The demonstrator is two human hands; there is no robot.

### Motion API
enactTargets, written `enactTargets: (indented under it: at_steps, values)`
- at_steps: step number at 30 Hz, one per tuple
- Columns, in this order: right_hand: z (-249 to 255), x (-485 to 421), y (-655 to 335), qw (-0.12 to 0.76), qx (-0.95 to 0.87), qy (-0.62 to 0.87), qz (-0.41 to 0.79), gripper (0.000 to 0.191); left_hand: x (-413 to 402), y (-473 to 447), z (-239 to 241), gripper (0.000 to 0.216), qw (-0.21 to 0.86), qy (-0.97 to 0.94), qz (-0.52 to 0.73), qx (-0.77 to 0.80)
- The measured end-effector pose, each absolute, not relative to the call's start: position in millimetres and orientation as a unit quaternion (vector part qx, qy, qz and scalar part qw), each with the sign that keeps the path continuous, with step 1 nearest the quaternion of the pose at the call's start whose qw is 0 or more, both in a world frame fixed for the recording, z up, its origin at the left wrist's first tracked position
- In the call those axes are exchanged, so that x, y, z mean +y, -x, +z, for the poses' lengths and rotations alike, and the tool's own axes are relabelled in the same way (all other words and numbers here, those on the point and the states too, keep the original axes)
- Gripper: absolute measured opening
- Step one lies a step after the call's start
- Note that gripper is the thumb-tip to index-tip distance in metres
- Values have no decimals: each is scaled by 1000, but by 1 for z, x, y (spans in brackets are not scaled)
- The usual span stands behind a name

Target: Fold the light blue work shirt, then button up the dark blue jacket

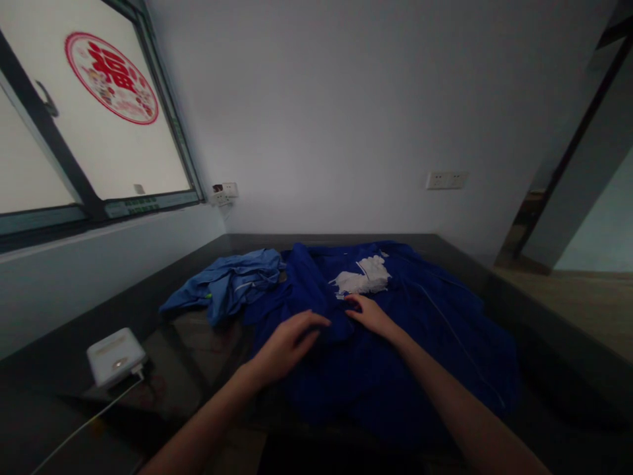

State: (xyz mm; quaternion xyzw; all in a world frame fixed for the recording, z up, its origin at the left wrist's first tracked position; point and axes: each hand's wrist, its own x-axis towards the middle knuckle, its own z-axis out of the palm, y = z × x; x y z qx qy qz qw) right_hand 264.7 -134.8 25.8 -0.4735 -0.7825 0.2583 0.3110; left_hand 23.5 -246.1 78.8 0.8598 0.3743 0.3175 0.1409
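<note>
A large dark-blue garment (415, 336) lies spread and wrinkled across the dark table. Over its middle is my left hand (291, 340), fingers stretched forward and the thumb held apart, close against the cloth. My right hand (370, 315) rests at the garment a little farther in, its curved fingers and thumb separated by a gap. Just beyond it is a white, ragged-edged patch (366, 276); whether it is a print or separate cloth, I cannot tell. A crumpled lighter-blue garment (232, 280) lies at the left, against the dark-blue one.
A white box-shaped device (117, 356) with a plugged-in cable (84, 425) sits on the dark table (198, 389) at left. Wall sockets (446, 180) are on the back wall. A window (99, 99) with a red round sticker is at upper left.
</note>
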Motion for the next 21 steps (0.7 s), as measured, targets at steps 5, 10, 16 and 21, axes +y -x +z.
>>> enactTargets:
  at_steps: [5, 10, 16, 21]
  values:
    - [35, -146, -266, 318, -818, 387, 284, 38, -209, 86, 49, 34, 86, -712, 307, 625]
    - [41, -159, -259, 277, -852, 364, 256, 45, -210, 117, 11, 59, 138, -741, 167, 635]
    - [66, -174, -281, 388, -823, 391, 138, 21, -207, 87, 5, 53, 83, -714, 131, 683]
    - [90, -198, -340, 620, -655, 432, -16, 15, -194, 91, -9, 36, 41, -731, 194, 652]
